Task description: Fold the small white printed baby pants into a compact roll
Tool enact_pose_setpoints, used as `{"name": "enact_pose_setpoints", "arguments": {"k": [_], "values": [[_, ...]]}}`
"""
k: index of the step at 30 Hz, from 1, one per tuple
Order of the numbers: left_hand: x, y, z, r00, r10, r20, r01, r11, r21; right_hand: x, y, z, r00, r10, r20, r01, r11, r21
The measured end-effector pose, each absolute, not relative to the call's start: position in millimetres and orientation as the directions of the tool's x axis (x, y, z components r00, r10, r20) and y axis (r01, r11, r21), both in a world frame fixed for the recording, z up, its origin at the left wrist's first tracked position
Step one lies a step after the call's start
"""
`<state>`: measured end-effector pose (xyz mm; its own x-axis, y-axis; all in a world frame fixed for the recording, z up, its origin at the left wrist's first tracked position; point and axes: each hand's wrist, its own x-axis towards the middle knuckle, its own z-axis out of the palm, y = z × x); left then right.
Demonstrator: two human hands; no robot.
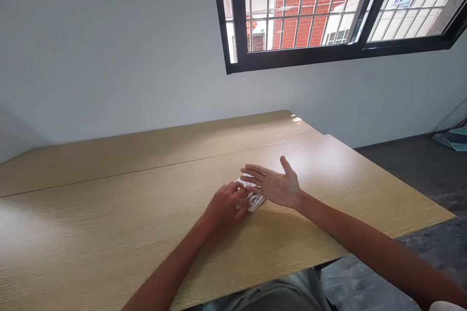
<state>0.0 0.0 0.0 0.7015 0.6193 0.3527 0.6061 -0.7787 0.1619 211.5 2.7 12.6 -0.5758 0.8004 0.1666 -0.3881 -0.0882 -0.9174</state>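
Note:
A small white folded piece with dark printed markings (256,201) lies on the wooden table, partly covered by both hands. Whether it is cloth or paper I cannot tell. My left hand (228,202) is at its left side, fingers bent and closed over its edge. Over its right part, my right hand (278,187) is open, palm showing, thumb pointing up and fingers stretched to the left. Nothing is held in the right hand. Its fingertips come close to the left hand's fingers and hide part of the white piece.
The light wooden table (109,223) has a seam running across it and reaches back to a pale wall (127,58). A barred window (292,14) is above. Dark floor (408,165) shows past the table's right edge, with a bluish item (454,139) at far right.

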Motion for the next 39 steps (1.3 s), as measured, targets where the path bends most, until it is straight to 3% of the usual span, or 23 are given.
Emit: {"name": "enact_pose_setpoints", "arguments": {"k": [5, 11, 14, 17, 19, 21, 23, 25, 31, 39], "values": [[9.2, 0.3, -2.1, 0.506, 0.78, 0.369, 0.804, -0.581, 0.127, 211.1, 2.0, 11.8, -0.568, 0.796, 0.21, -0.498, -0.129, -0.857], [19.9, -3.9, -8.8, 0.438, 0.795, 0.42, 0.841, -0.528, 0.122, 210.4, 3.5, 9.7, -0.543, 0.813, 0.21, -0.473, -0.09, -0.876], [14.9, -3.0, -7.6, 0.455, 0.798, 0.395, 0.826, -0.544, 0.149, 209.8, 9.0, 1.8, -0.433, 0.868, 0.243, -0.438, 0.033, -0.899], [9.4, -0.7, -6.5, 0.473, 0.796, 0.377, 0.818, -0.556, 0.146, 209.3, 13.7, -9.7, -0.28, 0.9, 0.333, -0.155, 0.3, -0.941], [7.4, 0.3, -6.7, 0.493, 0.787, 0.371, 0.803, -0.576, 0.155, 209.1, 13.9, -16.0, -0.273, 0.83, 0.486, 0.166, 0.538, -0.826], [6.4, 0.8, -7.4, 0.513, 0.777, 0.365, 0.779, -0.6, 0.182, 208.7, 11.5, -19.5, -0.402, 0.675, 0.618, 0.384, 0.737, -0.556], [5.8, 1.1, -7.8, 0.535, 0.763, 0.362, 0.749, -0.627, 0.215, 207.9, 7.9, -20.2, -0.521, 0.54, 0.661, 0.454, 0.831, -0.321], [5.7, 1.2, -8.0, 0.555, 0.748, 0.365, 0.72, -0.651, 0.239, 207.1, 4.9, -18.9, -0.565, 0.491, 0.664, 0.49, 0.846, -0.208], [8.0, -0.2, -8.5, 0.594, 0.712, 0.374, 0.675, -0.694, 0.249, 207.8, 4.6, -17.4, -0.599, 0.547, 0.584, 0.581, 0.8, -0.154], [12.1, -5.7, -9.1, 0.572, 0.703, 0.423, 0.665, -0.699, 0.263, 204.5, 1.7, -17.6, -0.544, 0.584, 0.603, 0.679, 0.728, -0.092]]}}
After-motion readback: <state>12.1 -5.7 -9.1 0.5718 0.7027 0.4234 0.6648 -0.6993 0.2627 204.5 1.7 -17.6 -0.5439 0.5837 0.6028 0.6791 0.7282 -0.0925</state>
